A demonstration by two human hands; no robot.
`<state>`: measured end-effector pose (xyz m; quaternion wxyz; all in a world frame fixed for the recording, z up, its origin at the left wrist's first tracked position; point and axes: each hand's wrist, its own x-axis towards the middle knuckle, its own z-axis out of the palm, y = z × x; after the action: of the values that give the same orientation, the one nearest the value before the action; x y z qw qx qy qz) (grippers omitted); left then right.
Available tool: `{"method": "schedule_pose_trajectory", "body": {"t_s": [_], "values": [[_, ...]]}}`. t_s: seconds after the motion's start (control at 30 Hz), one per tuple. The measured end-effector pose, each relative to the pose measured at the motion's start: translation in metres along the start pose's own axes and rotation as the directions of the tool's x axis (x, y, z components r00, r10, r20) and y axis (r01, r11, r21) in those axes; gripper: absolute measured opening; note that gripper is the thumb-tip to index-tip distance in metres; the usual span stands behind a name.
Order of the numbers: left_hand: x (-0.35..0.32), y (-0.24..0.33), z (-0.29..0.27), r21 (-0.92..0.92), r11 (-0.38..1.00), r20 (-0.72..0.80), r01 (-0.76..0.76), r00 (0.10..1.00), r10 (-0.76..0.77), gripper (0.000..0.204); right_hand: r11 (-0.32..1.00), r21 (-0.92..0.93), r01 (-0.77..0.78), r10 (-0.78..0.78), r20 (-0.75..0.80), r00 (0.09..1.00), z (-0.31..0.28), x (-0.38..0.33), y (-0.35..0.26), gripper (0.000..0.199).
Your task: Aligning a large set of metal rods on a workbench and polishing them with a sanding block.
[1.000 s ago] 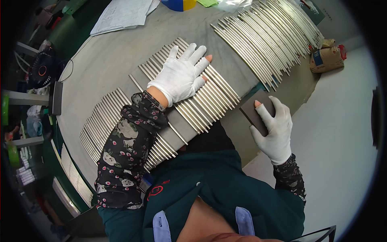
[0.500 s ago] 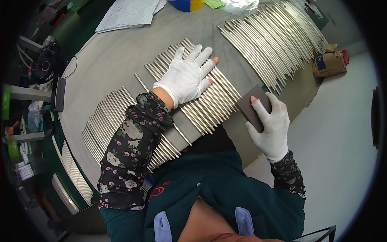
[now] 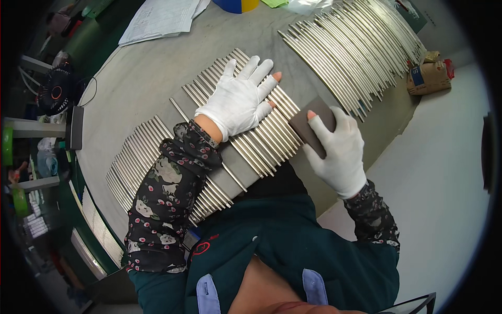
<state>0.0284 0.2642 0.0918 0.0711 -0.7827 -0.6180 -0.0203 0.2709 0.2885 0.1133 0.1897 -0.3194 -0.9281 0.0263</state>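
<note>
My left hand (image 3: 236,100), in a white glove with bare thumb and fingertip showing, lies spread flat on a row of shiny metal rods (image 3: 269,140) side by side on the table. In my right hand (image 3: 339,152), also gloved in white, is a dark grey-brown sanding block (image 3: 307,125). The block's near corner is at the right ends of those rods; whether it touches them I cannot tell. One single rod (image 3: 234,177) lies apart, under my left forearm. Left of it spreads another row of metal rods (image 3: 137,157), partly hidden by my sleeve.
A large batch of rods (image 3: 361,52) lies at the far right of the grey table (image 3: 125,78). Papers (image 3: 159,21) and a blue and yellow roll (image 3: 236,5) sit at the back. A brown bag (image 3: 430,78) stands right; a black fan (image 3: 56,89) is at left.
My right hand has moved left with the sanding block, bringing it closer to the rod ends. My left hand stays flat on the rods; the view has shifted slightly.
</note>
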Motion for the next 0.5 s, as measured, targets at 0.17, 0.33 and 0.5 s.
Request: {"method": "schedule_pose_trajectory", "body": {"t_s": [0.17, 0.33, 0.5], "values": [[0.003, 0.002, -0.004, -0.011, 1.0, 0.054, -0.008, 0.999, 0.008, 0.057, 0.999, -0.043, 0.022, -0.023, -0.013, 1.0, -0.003, 0.003, 0.0, 0.054], [-0.003, -0.001, -0.005, -0.017, 1.0, 0.057, 0.001, 0.998, 0.0, 0.056, 0.998, -0.042, 0.05, -0.051, -0.023, 0.998, 0.002, 0.015, -0.004, 0.052], [-0.02, -0.001, -0.008, -0.04, 0.999, 0.079, 0.01, 0.997, -0.007, 0.057, 0.999, 0.037, -0.018, 0.017, 0.028, 0.999, -0.035, -0.038, 0.017, 0.058]]}}
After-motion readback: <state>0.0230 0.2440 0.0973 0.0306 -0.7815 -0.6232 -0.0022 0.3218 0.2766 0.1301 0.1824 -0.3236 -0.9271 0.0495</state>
